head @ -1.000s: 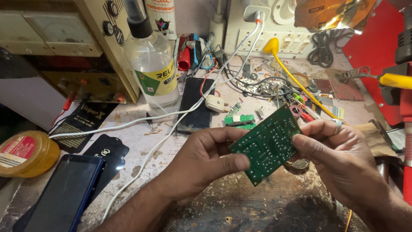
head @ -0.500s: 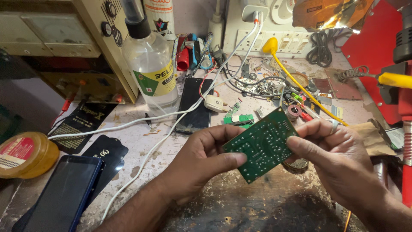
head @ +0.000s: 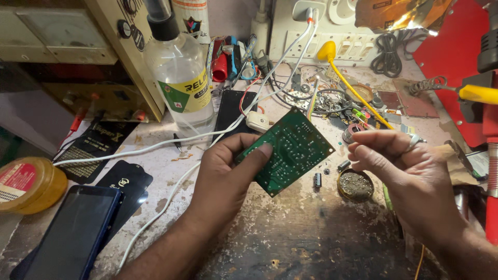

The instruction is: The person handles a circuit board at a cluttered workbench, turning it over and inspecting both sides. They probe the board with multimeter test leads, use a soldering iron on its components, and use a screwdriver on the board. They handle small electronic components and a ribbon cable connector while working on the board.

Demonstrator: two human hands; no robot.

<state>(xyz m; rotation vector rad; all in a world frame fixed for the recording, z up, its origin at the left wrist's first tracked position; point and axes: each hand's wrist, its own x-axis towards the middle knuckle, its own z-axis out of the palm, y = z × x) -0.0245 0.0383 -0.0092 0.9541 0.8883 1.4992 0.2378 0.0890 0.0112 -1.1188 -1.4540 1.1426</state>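
Above the stained workbench (head: 311, 243), mid-frame, a green circuit board (head: 286, 150) sits tilted, solder side up, pinched at its 9 o'clock edge by the left hand (head: 228, 173). The right hand (head: 399, 166), at the board's 3 o'clock, is off it, fingers curled together; what they hold I cannot tell. A small round tin (head: 355, 185) lies at 4 o'clock, a clear bottle (head: 179, 78) at 10 o'clock, a dark phone (head: 72, 233) at 8 o'clock.
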